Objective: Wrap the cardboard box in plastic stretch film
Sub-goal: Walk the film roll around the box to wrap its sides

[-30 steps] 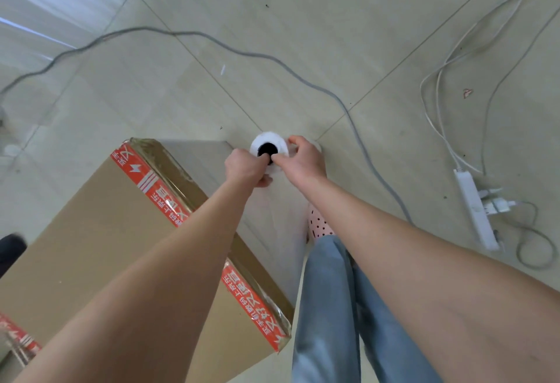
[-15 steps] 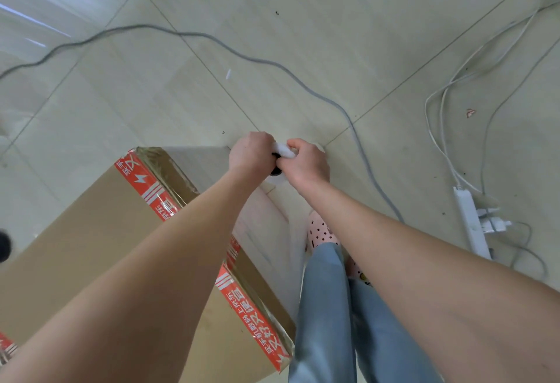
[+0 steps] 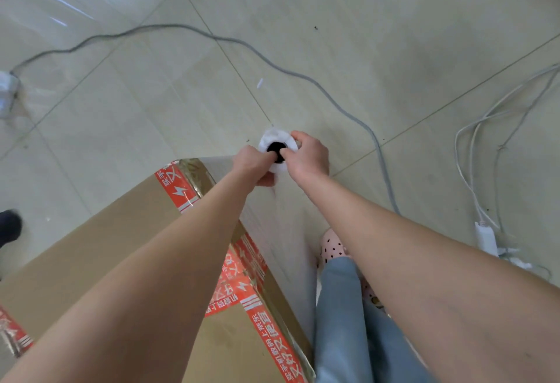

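The brown cardboard box [image 3: 100, 255] stands on the tiled floor [image 3: 363, 49], its edges bound in red printed tape, with clear film [image 3: 281, 231] stretched down its near side. Just past its far corner, the white film roll [image 3: 274, 140] stands on end, dark core showing. The left hand [image 3: 253, 165] and right hand [image 3: 307, 156] both clamp its top rim, fingers hooked into the core.

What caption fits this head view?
Both hands, left hand and right hand, grip an upright stretch film roll beside the taped cardboard box.
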`<state>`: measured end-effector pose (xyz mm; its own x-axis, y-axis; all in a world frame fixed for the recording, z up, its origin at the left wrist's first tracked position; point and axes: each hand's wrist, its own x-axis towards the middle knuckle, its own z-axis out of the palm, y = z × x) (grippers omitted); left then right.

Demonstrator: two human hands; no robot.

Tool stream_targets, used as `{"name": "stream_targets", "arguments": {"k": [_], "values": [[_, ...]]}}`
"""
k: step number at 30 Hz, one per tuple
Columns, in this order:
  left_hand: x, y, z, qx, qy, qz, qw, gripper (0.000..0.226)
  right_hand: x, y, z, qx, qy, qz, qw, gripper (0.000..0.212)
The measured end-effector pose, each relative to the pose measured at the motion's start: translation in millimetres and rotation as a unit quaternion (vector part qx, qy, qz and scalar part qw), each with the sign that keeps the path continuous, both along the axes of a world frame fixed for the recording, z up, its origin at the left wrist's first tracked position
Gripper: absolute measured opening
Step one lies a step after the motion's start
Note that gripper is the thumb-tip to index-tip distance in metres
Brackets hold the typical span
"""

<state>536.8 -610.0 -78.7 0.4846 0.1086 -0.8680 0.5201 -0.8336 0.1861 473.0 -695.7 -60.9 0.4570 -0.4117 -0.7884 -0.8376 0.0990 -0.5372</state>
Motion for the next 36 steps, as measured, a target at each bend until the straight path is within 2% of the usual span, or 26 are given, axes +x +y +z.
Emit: {"name": "stream_targets", "arguments": {"k": [2,5,7,9,11,14,16,18,21,24,26,29,31,34,36], "values": [[8,2,0,0.007,-0.031,-0.125,0.992,0.035,1,-3,2,-0.002,0.008,0.019,1.0,0.03],[14,-4,3,-0.007,-0.112,-0.304,0.946,0.061,0,-9,3,-0.002,0.014,0.034,0.999,0.029],[17,-12,0,-0.01,-0.136,-0.391,0.91,0.066,4,-11,2,0.005,0.014,0.046,0.999,0.03],[20,-18,-4,0.015,-0.14,-0.456,0.879,0.063,8,-13,-1,0.011,0.011,0.067,0.998,0.023],[26,-25,-2,0.041,-0.132,-0.479,0.867,0.052,12,-14,-6,0.016,0.005,0.085,0.996,0.02],[36,-30,4,0.073,-0.121,-0.508,0.85,0.029,19,-16,-10,0.021,0.01,0.109,0.994,0.039],[41,-30,6,0.087,-0.117,-0.499,0.854,0.023,25,-17,-12,0.021,0.015,0.123,0.992,0.044],[45,-27,6,0.092,-0.116,-0.449,0.881,0.018,32,-19,-13,0.016,0.013,0.114,0.993,0.043],[54,-13,3,0.102,-0.123,-0.314,0.936,0.01,41,-20,-14,0.012,0.018,0.09,0.996,0.047],[63,1,-1,0.087,-0.132,-0.165,0.973,0.018,54,-19,-16,0.038,0.025,0.101,0.994,0.061],[69,6,0,0.071,-0.132,-0.071,0.986,0.02,68,-14,-15,0.046,0.013,0.123,0.991,0.062],[79,11,4,0.075,-0.109,0.019,0.991,0.021,93,-8,-11,0.041,-0.006,0.144,0.989,0.049],[87,11,6,0.072,-0.081,0.001,0.994,0.023,107,-9,-10,0.023,0.001,0.163,0.986,0.038],[95,9,6,0.079,-0.09,-0.152,0.981,0.016,115,-11,-10,0.016,0.014,0.188,0.982,0.029],[99,6,7,0.079,-0.096,-0.266,0.956,0.044,114,-12,-8,0.028,0.022,0.206,0.978,0.033]]}}
